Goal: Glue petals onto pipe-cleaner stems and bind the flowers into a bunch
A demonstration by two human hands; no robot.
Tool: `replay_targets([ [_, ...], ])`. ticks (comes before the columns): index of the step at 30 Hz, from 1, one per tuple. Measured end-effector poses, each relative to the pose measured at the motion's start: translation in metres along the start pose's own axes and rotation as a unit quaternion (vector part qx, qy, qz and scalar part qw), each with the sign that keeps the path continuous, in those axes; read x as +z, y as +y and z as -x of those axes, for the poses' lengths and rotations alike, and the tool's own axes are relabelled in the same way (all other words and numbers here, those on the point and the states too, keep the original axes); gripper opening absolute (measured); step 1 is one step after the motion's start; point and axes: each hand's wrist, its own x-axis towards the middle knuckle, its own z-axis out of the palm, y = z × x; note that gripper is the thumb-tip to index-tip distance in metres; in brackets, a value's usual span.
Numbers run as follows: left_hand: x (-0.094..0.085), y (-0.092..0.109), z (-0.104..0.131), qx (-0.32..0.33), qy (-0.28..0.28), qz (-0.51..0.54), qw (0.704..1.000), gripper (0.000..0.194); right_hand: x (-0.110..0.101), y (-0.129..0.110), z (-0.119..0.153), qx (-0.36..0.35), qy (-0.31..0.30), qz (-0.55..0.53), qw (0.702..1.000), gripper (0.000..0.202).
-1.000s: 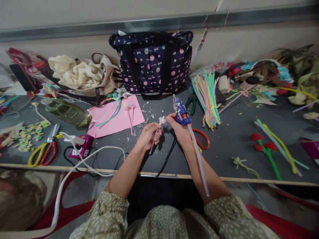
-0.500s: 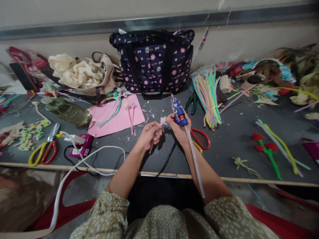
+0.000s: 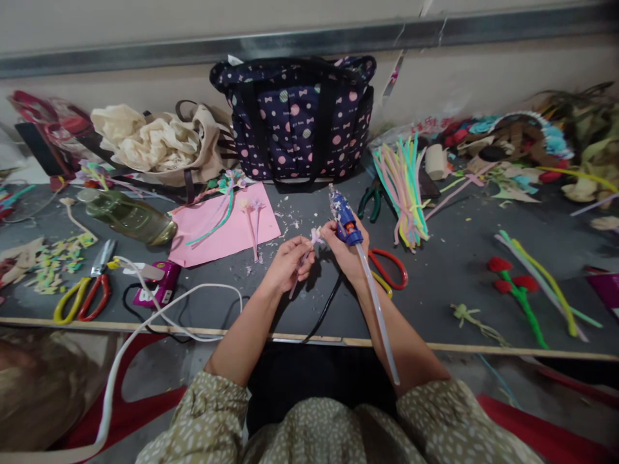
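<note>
My left hand [image 3: 292,259] pinches the thin stem of a small pale-lilac pipe-cleaner flower [image 3: 316,236], whose head sticks out between my hands. In my right hand [image 3: 346,248] is a blue hot glue gun [image 3: 347,222], its nozzle pointing away from me and flecked with fluff. A long clear glue stick [image 3: 378,309] runs from its back end down over my right forearm. The thumb and forefinger of that same hand touch the flower's head. Two finished-looking flowers [image 3: 253,209] lie on the pink sheet [image 3: 217,225] to the left.
Red-and-yellow-handled scissors [image 3: 99,283] and a purple power socket [image 3: 162,283] with a white cable lie left. Behind stand a dark patterned bag [image 3: 300,122] and a pipe-cleaner bundle [image 3: 401,193]. Green pliers [image 3: 371,201] and red-handled scissors [image 3: 394,269] flank my right hand. Red flowers [image 3: 520,290] lie right.
Very little differs. The glue gun's nozzle has tipped slightly to the left, and both hands stay at the flower. The whole view has shifted a touch.
</note>
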Motion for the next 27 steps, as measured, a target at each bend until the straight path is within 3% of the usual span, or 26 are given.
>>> replay_targets([
  [8, -0.0047, 0.0008, -0.003, 0.014, 0.004, 0.037, 0.999, 0.028, 0.0, -0.0022, -0.0015, 0.017, 0.044, -0.055, 0.997, 0.024],
  [16, -0.0087, 0.0048, -0.0042, -0.025, -0.022, 0.095, 0.995, 0.025, 0.0018, -0.0079, 0.0011, -0.006, -0.025, 0.019, 0.999, 0.024],
  [27, -0.0067, 0.0033, -0.0034, -0.037, -0.024, 0.067, 0.997, 0.026, 0.0017, -0.0081, 0.0027, -0.018, -0.03, 0.015, 0.999, 0.023],
])
